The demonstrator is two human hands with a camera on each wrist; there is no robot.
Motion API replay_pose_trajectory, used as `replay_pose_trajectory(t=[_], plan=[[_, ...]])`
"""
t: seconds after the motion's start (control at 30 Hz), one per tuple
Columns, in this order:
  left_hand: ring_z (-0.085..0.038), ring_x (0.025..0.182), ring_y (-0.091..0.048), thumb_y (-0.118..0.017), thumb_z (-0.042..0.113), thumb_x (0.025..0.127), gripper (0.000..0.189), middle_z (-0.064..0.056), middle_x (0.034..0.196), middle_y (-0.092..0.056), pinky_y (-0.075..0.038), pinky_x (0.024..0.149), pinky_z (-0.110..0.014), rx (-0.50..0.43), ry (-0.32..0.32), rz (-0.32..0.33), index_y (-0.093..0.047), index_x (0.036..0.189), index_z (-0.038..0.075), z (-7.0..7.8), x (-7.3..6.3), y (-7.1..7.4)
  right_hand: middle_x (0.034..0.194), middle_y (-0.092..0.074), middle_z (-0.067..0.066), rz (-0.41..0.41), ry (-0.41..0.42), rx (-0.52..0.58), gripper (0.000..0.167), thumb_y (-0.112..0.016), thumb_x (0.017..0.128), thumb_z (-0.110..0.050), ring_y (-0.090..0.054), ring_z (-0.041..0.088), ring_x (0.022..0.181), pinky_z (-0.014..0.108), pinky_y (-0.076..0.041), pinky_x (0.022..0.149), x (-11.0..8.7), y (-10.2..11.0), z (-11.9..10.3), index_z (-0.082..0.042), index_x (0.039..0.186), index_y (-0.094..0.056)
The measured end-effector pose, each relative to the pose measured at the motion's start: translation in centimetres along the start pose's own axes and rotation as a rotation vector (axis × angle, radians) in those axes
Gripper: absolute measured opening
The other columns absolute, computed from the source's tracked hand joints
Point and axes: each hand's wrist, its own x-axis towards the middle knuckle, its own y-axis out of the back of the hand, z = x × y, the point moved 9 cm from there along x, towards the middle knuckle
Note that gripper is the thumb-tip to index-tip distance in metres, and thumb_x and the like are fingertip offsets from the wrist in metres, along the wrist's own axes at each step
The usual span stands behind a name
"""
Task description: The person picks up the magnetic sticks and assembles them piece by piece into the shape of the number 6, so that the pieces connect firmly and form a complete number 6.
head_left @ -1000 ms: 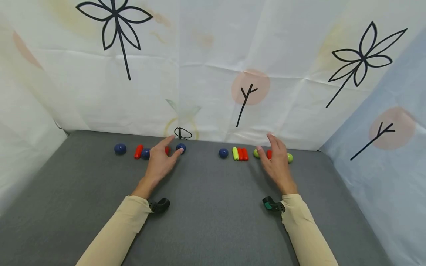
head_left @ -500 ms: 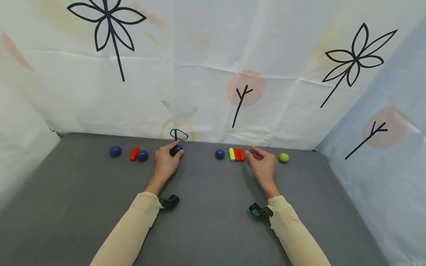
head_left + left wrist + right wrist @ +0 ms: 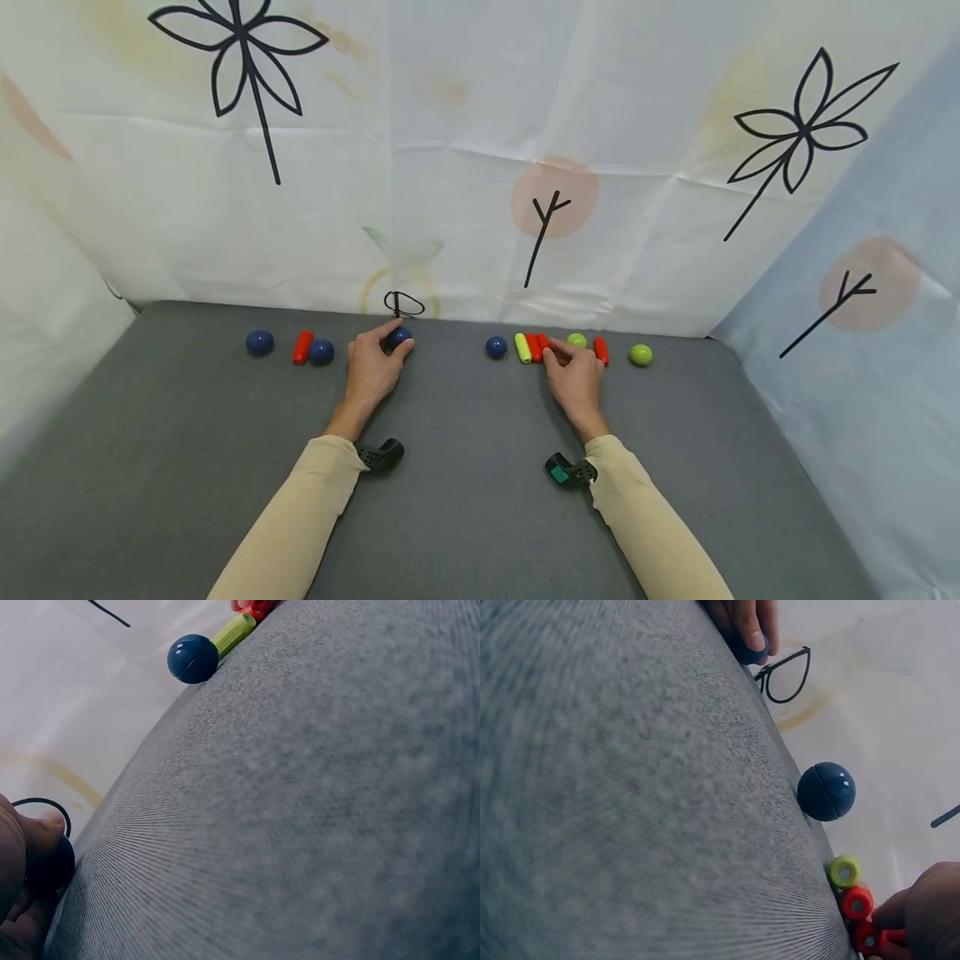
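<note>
My left hand (image 3: 371, 367) pinches a glossy blue ball (image 3: 400, 337) between thumb and fingers at the table's back edge. In the left wrist view, fingertips lie on that blue ball (image 3: 52, 866). My right hand (image 3: 576, 383) pinches the rightmost of two short red rods, and the right wrist view shows this red rod (image 3: 869, 937) with a grey disc in its end. Beside it lie the other red rod (image 3: 856, 902) and a yellow-green rod (image 3: 845, 871), lined up side by side. A further blue ball (image 3: 496, 347) lies just left of them.
To the left lie two blue balls, one far out (image 3: 259, 342) and one (image 3: 321, 352) beside a red rod (image 3: 303, 347). Right of my right hand are a green ball (image 3: 577, 340), a red rod (image 3: 602, 351) and another green ball (image 3: 641, 355). A white printed sheet (image 3: 465, 208) stands behind the grey table (image 3: 465, 483).
My left hand has closed on the blue ball. My right hand came down and moved left to the red rods, uncovering a green ball and a red rod behind it.
</note>
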Motion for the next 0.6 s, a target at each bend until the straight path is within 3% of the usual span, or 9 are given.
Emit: replay_pose_trajectory(t=[0.43, 0.6], plan=[[-0.038, 0.12, -0.061, -0.075, 0.016, 0.094, 0.043, -0.024, 0.124, -0.067, -0.046, 0.101, -0.053, -0.008, 0.007, 0.003, -0.067, 0.135, 0.007, -0.02, -0.02, -0.02, 0.084, -0.075, 0.018, 0.043, 0.038, -0.034, 0.025, -0.079, 0.085, -0.01, -0.07, 0.03, 0.075, 0.046, -0.053, 0.075, 0.09, 0.13, 0.35, 0.002, 0.108, -0.079], [-0.037, 0.115, -0.064, -0.077, 0.014, 0.093, 0.042, -0.023, 0.122, -0.069, -0.048, 0.097, -0.052, -0.004, -0.033, -0.007, -0.068, 0.133, 0.006, 0.61, -0.02, -0.37, 0.083, -0.074, 0.019, 0.052, 0.054, -0.023, 0.025, -0.079, 0.085, -0.008, -0.069, 0.031, 0.075, 0.048, -0.052, 0.076, -0.04, 0.11, 0.28, 0.003, 0.107, -0.078]])
